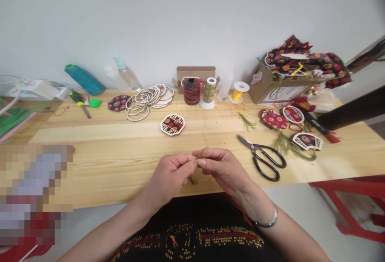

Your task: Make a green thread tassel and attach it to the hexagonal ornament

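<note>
My left hand [176, 173] and my right hand [224, 169] meet above the front of the table, fingertips pinched together. Between them is a small bundle of olive-green thread [202, 152], mostly hidden by the fingers. A fine strand runs up from it toward the olive thread spool [209, 91]. Below my left fingers a dark green thread end [191, 179] shows. Straight ahead lies an octagonal wooden-framed ornament [173, 124] with patterned fabric. Black-handled scissors [261, 155] rest to the right of my right hand, blades pointing away to the left.
A spool of dark red cord [191, 91] and a yellow spool [240, 92] stand along the wall. Wooden frames [150, 97] are piled at left. At right are tasselled ornaments [275, 119] and a cardboard box [266, 81] full of fabric. A black post [351, 109] slants in.
</note>
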A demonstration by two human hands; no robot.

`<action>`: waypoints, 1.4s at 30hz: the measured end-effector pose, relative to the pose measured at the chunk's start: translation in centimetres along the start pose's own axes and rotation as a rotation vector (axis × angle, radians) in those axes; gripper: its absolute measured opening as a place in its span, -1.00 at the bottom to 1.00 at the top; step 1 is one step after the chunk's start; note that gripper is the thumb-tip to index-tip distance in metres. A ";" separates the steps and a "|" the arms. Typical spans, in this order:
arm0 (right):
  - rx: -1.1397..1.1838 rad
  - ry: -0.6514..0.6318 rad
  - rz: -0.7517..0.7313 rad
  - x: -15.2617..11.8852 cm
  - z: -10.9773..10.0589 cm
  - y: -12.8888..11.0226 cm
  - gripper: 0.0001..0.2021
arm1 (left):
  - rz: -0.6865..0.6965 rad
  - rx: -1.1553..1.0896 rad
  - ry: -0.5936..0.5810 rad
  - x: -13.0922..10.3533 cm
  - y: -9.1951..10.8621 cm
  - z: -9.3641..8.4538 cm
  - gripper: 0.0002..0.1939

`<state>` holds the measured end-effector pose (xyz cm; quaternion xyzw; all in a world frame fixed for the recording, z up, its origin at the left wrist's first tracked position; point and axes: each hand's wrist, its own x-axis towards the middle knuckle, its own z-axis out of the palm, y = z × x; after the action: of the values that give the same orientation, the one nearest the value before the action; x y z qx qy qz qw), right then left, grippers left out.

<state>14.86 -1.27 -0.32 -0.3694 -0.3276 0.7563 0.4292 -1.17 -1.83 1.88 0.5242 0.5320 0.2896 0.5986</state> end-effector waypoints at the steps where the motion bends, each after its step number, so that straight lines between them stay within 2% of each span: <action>1: 0.008 0.008 0.004 0.0 0.0 0.0 -0.93 | 0.005 0.013 -0.007 0.0 0.1 0.0 -0.69; 9: -0.043 0.063 -0.053 0.1 0.0 -0.4 -0.84 | -0.015 0.034 -0.047 0.0 -0.3 0.2 -0.77; 18: -0.095 0.106 -0.109 0.2 0.2 -0.3 -0.83 | -0.095 -0.292 -0.033 0.2 -0.2 0.5 -0.73; 29: -0.109 0.125 -0.100 0.3 -0.1 0.0 -0.85 | -0.228 -0.405 -0.019 0.5 -0.2 0.9 -0.70; 36: -0.132 0.138 -0.111 0.3 -0.4 0.0 -0.85 | -0.253 -0.613 -0.042 0.5 -0.3 0.6 -0.71; 42: -0.136 0.130 -0.115 0.4 -0.4 0.0 -0.84 | -0.237 -0.543 -0.050 0.5 -0.2 0.7 -0.78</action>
<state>15.02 -0.89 -0.60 -0.4267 -0.3704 0.6806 0.4663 -0.41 -1.64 1.49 0.2862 0.4776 0.3364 0.7595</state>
